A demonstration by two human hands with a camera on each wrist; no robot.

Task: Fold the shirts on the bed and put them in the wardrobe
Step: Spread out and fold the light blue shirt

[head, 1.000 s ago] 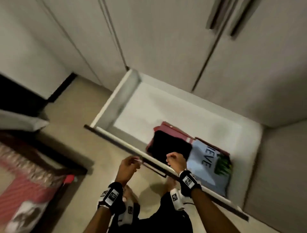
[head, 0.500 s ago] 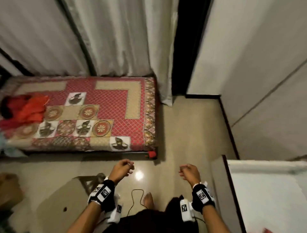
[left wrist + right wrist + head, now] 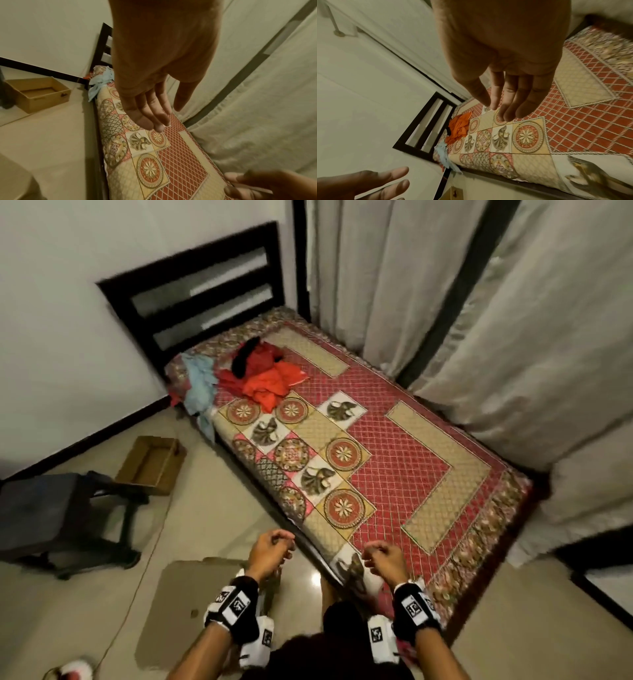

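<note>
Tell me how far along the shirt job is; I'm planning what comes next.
Nothing finished shows in these views. Both the left hand and right hand hold nothing, near the foot of the bed. Left: the red clothes and light blue garment, still crumpled by the headboard.

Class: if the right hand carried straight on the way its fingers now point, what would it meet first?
Probably the patterned bedspread: the right hand points down over it, well short of the orange shirts. Depth is uncertain.

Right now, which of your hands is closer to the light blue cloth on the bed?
Left. The left hand is over the floor on the side where the light blue cloth hangs; the right hand is over the bed's foot corner, further off.
</note>
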